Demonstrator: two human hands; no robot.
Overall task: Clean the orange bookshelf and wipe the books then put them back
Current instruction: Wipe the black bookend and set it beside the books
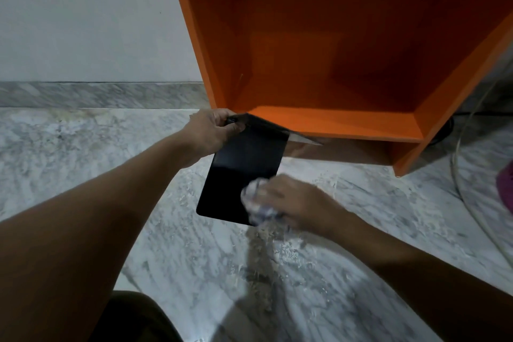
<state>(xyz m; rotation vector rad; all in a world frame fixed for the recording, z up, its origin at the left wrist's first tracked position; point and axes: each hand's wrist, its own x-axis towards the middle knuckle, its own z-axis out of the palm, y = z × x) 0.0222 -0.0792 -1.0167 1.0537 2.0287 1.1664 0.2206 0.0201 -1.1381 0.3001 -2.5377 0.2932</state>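
While the left hand (213, 128) grips the top left corner of a black book (244, 172), fingers and thumb curled round the edge, the right hand (297, 203) has a scrunched-up white and blue cloth (255, 204) bunched in its curled fingers and pressed against the lower right part of the cover, so yeah, both hands are closed on something. That book is held up at a slant over the marble floor (125, 175), right in front of the bottom left corner of the orange bookshelf (333, 126), and its top edge overlaps the front lip of the lowest shelf board from this angle, though I honestly can't tell if it's touching the board or just in front of it. A pale sliver pokes out past the book's top right corner, too blurry to say what it is. Big lower compartment of the bookshelf is bare orange inside, with a plain grey wall (83, 22) to its left and a marble skirting strip along the bottom. Off at the right edge there's something pink (505, 186) and a thin curved cable on the floor, both cut off by the frame
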